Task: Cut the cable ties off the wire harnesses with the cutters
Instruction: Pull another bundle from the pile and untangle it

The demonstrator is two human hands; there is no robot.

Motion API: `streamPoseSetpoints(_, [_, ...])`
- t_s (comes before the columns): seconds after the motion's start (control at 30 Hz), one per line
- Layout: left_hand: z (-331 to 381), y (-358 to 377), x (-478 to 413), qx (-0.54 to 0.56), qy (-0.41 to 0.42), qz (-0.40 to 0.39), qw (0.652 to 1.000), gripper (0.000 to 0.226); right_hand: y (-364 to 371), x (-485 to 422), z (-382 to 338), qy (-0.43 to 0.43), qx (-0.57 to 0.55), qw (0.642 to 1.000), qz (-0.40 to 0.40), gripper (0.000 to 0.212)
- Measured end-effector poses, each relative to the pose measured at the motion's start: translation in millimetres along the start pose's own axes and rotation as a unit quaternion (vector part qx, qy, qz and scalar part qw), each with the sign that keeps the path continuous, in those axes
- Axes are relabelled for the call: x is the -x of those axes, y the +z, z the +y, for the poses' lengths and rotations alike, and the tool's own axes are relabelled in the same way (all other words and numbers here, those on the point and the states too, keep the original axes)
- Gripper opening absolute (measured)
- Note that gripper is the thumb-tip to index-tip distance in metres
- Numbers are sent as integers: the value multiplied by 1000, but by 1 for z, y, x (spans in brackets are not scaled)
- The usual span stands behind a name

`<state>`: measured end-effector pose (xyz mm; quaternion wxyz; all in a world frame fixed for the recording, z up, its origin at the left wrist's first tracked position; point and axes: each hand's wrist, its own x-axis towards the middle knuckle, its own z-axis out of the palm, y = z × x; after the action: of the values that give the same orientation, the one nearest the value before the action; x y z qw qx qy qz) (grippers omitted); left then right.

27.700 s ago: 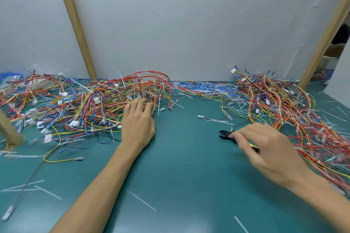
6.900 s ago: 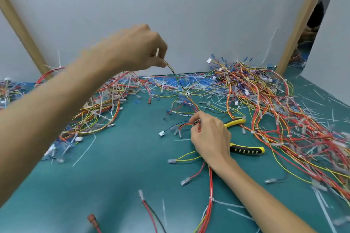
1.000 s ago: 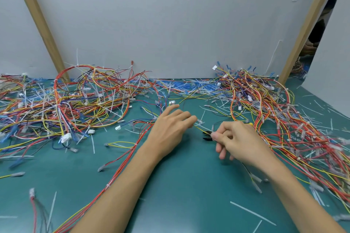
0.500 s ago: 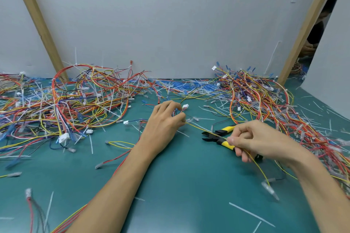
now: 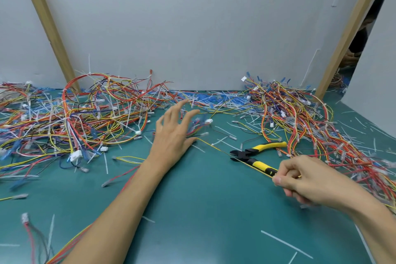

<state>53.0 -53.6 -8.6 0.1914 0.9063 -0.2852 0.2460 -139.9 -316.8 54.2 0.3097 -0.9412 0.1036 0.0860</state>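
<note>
Fingers (image 5: 178, 109) of left hand (image 5: 171, 138) are spread | yellow wire (image 5: 220, 149) is pinched by right hand (image 5: 306, 180) | cutters (image 5: 246, 155) are laid on worktop (image 5: 214, 203)

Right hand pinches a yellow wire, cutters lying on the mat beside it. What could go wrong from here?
1. The yellow wire in the right hand grip runs across the head of the cutters, whose jaws lie open. A pull may snag or nick it, or drag the tool.
2. The left hand is open and holds nothing, so a pull could drag the tangled harnesses along.
</note>
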Motion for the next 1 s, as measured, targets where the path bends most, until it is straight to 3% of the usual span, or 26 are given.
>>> streamPoseSetpoints(0.07, [-16, -3, -1, 20, -49, -36, 998, 81, -2, -2, 1, 7, -18, 1000, -10, 25])
streamPoseSetpoints(0.2, [-20, 1, 1, -10, -77, -46, 996, 63, -2, 1, 0, 7, -21, 999, -38, 24])
streamPoseSetpoints(0.33, [-21, 3, 0, -20, -100, -44, 994, 50, -11, 9, -3, 2, 62, 995, -80, 19])
streamPoseSetpoints(0.4, [-21, 4, 0, -20, -92, -40, 995, 43, -15, 8, -13, -35, 160, 985, -43, 10])
streamPoseSetpoints(0.47, [-18, 3, 0, -22, -68, -37, 997, 33, -7, -5, -34, -100, 190, 975, 49, 8])
streamPoseSetpoints(0.53, [-17, 1, 2, -31, -33, -20, 999, 22, 13, -28, -59, -124, 145, 975, 113, 15])
streamPoseSetpoints(0.67, [-19, -2, 4, -20, 12, 14, 1000, 11, 61, -77, -97, -62, 109, 986, 106, 37])
streamPoseSetpoints(0.87, [-19, -3, 3, 68, 16, -5, 998, 13, 79, -98, -96, -11, -55, 987, 149, 22])
streamPoseSetpoints(1.0, [-18, -4, 1, 82, -2, 12, 997, 13, 83, -96, -92, 39, -289, 955, 58, 26])
